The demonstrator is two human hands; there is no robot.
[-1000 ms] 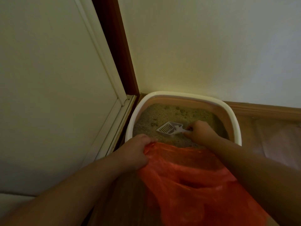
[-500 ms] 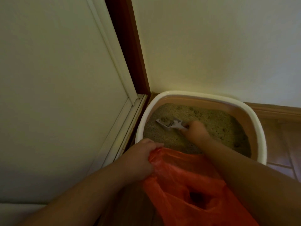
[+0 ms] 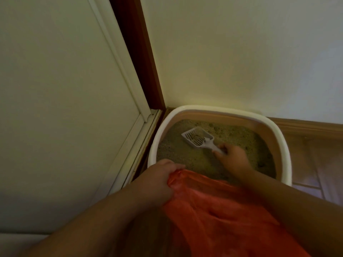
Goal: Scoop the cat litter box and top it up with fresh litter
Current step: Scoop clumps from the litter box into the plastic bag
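Two bare hands work over one litter box [image 3: 278,138], seen from above. The box is a rounded rectangle of smooth plastic with a thick white rim and tan inner walls, tucked into a corner where a pale wall meets a dark wooden door frame [image 3: 141,58]. Inside lies a bed of grainy, sand-coloured litter [image 3: 185,156], lumpy toward the far wall. The right hand [image 3: 233,158] is curled around the thin handle of one white plastic scoop [image 3: 198,139], fingers wrapped closed on it. From that grip the scoop reaches away to the far left, its slotted, shovel-shaped head resting on the litter with a few grains or clumps sitting in it; too small to tell which. The left hand [image 3: 159,177] is nearer to the viewer and to the left of the gripping hand, at the box's near rim. Its fingers are bunched tight on the upper edge of one orange plastic bag [image 3: 222,219], thin, glossy and crumpled. The bag spreads from that pinch toward the viewer and to the right, passing under the right forearm and covering the near edge of the box. To the left of both hands stands a pale panelled door [image 3: 55,108] with a raised white moulding. To the right of the box, a wooden skirting board [image 3: 306,128] runs along the wall.
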